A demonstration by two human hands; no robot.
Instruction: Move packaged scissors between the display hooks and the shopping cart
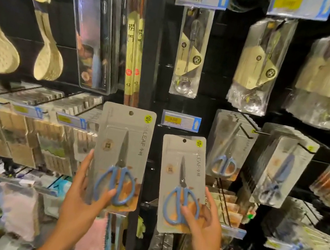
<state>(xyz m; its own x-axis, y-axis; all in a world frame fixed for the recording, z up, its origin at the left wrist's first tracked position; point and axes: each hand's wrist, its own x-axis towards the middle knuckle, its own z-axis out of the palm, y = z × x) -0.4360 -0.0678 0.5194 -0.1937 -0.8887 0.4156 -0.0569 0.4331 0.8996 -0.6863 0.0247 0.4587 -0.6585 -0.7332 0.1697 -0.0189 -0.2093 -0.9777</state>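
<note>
Both hands grip packaged scissors, one pack each, held upright in front of the display wall. From the head camera, the left hand (81,196) curls round the lower part of the left scissors pack (120,156): its thumb presses across the blue handles on the front, while the fingers wrap the left edge and run behind the card. Most of that pack stands above the hand, its hang hole at the top. The right hand (204,222) pinches the right scissors pack (180,182) in the same manner, thumb on the front over the blue handle loops, fingers behind the right edge. This pack sits a little lower than the left one and is slightly tilted; the two packs are near each other but apart, with a dark upright post (149,56) of the rack showing between them.

To the right, more scissors packs hang in rows on display hooks (247,130), the nearest row (227,144) just beside the right-hand pack. A blue and yellow price tag (180,121) sits above the right pack. Higher up hang bagged whisks (191,52), and wooden spoons (47,60) hang at the far left.
</note>
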